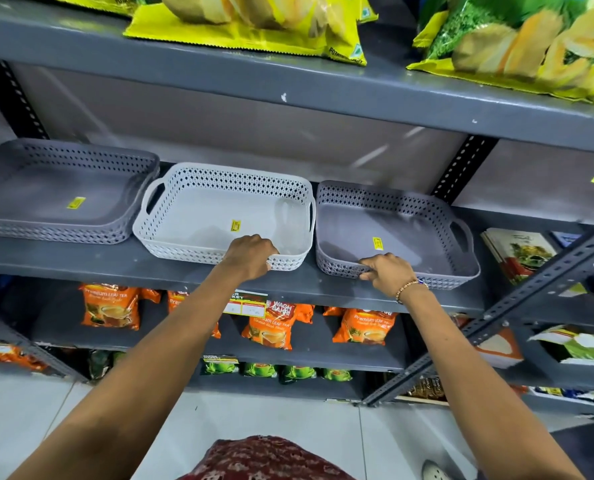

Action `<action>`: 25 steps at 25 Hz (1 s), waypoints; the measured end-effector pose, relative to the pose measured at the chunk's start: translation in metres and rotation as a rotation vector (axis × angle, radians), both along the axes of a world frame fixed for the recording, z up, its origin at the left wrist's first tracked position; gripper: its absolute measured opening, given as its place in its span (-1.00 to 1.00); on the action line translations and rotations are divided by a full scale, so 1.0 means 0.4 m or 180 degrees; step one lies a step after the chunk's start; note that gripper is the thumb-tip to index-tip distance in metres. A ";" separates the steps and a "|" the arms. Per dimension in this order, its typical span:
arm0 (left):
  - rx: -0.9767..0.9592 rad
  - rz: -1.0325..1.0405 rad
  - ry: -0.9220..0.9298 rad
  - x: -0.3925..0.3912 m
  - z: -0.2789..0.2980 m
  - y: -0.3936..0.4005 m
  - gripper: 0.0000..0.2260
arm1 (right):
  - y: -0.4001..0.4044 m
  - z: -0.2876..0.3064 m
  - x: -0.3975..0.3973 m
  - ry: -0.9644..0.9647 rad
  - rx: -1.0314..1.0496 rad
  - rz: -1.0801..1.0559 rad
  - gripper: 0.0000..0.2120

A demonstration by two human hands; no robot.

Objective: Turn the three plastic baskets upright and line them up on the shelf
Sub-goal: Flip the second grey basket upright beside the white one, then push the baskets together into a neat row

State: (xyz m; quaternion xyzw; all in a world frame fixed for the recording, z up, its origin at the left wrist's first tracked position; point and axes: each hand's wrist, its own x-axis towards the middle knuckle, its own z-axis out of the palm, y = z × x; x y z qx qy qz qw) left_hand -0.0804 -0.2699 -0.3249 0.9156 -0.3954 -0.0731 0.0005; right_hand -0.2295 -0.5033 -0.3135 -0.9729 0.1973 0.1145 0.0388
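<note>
Three shallow perforated plastic baskets stand upright in a row on the grey metal shelf. The left one is a grey basket. In the middle is a white basket, and my left hand grips its front rim near the right corner. At the right sits a second grey basket that touches the white one. My right hand holds its front rim, fingers curled over the edge. Each basket has a small yellow sticker inside.
Yellow and green snack bags lie on the shelf above. Orange tea packets fill the shelf below, green packets lower still. A slanted perforated metal upright crosses at the right. Boxes and bags stand on the adjoining rack at the right.
</note>
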 end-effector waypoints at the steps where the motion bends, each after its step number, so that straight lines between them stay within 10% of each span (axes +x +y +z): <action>1: 0.0011 -0.0005 0.0015 -0.001 -0.001 0.000 -0.66 | 0.001 0.000 0.000 -0.0008 0.0020 -0.0001 -0.66; 12: 0.0048 0.0039 0.0239 -0.009 0.028 0.010 -0.66 | 0.019 0.057 -0.009 0.0165 0.0617 0.0155 -0.60; 20: -0.1845 -0.0115 0.0781 0.073 0.046 0.161 -0.58 | 0.297 0.148 0.196 -0.1709 0.0619 0.0089 -0.83; 25: -0.1783 0.0536 0.0401 0.307 0.046 0.477 -0.46 | 0.608 0.066 0.369 -0.1654 0.1011 0.0277 -0.79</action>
